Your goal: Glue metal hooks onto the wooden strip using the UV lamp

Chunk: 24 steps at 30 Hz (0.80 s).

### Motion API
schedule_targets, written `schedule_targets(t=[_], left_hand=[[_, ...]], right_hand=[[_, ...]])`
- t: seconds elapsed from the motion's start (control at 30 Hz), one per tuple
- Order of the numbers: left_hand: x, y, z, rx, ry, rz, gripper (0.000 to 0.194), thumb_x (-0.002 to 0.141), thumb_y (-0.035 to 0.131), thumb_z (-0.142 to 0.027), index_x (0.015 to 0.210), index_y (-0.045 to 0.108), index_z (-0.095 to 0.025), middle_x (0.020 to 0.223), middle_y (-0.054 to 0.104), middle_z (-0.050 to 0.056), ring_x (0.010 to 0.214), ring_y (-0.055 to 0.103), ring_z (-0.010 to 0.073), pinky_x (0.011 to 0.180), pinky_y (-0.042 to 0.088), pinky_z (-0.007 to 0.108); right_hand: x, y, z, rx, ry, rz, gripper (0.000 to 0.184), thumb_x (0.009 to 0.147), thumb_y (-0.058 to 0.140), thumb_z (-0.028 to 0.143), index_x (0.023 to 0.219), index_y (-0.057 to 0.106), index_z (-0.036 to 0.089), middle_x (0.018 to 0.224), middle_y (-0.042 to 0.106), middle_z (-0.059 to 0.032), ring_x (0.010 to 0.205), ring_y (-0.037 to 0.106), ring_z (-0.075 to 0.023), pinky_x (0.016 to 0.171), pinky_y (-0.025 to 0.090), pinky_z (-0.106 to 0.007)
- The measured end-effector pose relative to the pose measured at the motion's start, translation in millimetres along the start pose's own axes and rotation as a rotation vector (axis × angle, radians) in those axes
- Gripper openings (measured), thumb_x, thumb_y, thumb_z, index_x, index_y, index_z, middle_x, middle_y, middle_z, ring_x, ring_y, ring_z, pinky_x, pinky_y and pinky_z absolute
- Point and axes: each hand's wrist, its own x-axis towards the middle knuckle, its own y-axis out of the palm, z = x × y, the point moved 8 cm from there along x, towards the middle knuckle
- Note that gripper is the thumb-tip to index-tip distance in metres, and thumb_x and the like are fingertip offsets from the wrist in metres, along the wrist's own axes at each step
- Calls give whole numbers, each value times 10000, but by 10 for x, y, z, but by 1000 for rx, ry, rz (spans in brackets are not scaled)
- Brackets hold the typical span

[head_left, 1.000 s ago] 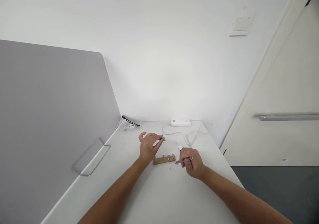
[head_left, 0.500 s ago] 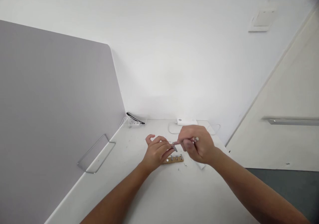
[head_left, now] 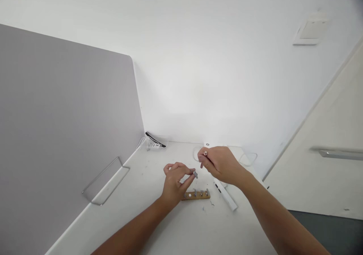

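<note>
My left hand point(head_left: 175, 180) is raised over the white table point(head_left: 147, 217) and pinches a small grey metal screw point(head_left: 195, 174) between thumb and forefinger. My right hand point(head_left: 219, 163) is closed round a thin pinkish tool point(head_left: 204, 155), whose round end points toward me; only that end shows. The two hands are close together, a short gap apart. Just below them a small wooden strip point(head_left: 196, 195) with several upright metal screws lies on the table.
A grey partition panel point(head_left: 62, 126) with a wire holder point(head_left: 106, 181) bounds the table's left side. At the back lie a small black and white device point(head_left: 154, 141) and white cables point(head_left: 248, 156). A white bar-shaped item point(head_left: 227, 196) lies right of the strip. A door stands at the right.
My right hand has lifted from the table beside the wooden strip up to the left hand and turned the tool's end toward me. The left hand keeps its pinch on the screw.
</note>
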Motion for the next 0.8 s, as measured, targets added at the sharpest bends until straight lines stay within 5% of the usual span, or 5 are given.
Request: schedule_targets(t=[0.17, 0.37, 0.47, 0.63, 0.8], left_hand=[[10, 5, 33, -15, -54, 18, 193, 954, 638, -232, 765, 673, -250, 769, 758, -38, 863, 675, 201, 933, 306, 433], [9, 30, 29, -72, -54, 25, 183, 957, 683, -304, 780, 707, -262, 811, 786, -18, 890, 682, 224, 926, 346, 437], [11, 30, 25, -96, -57, 24, 149, 946, 712, -302, 802, 738, -276, 849, 804, -9, 927, 699, 237, 929, 371, 447], [29, 6, -21, -53, -33, 48, 165, 940, 723, -281, 776, 737, -271, 794, 792, -19, 944, 721, 243, 925, 385, 450], [37, -2, -43, -36, -26, 55, 240, 946, 685, -239, 707, 697, -253, 762, 782, -27, 943, 703, 234, 898, 383, 433]], right_hand=[[-36, 166, 222, 211, -21, 253, 354, 1103, 379, 367, 844, 563, 211, 632, 684, 31, 536, 587, -118, 576, 383, -240], [52, 41, 176, 103, -1, -56, 331, 1104, 362, 374, 960, 619, 224, 759, 713, -5, 677, 626, -150, 656, 384, -266], [39, 6, 42, -59, 19, -93, 314, 1102, 370, 372, 977, 619, 227, 724, 694, 0, 661, 613, -157, 658, 363, -285], [-24, -9, -55, 19, 138, 124, 319, 1105, 374, 371, 915, 587, 229, 670, 695, 19, 577, 607, -147, 588, 369, -279], [-56, 62, 244, 278, 116, 326, 365, 1106, 383, 373, 802, 518, 223, 616, 686, 43, 520, 591, -126, 549, 407, -259]])
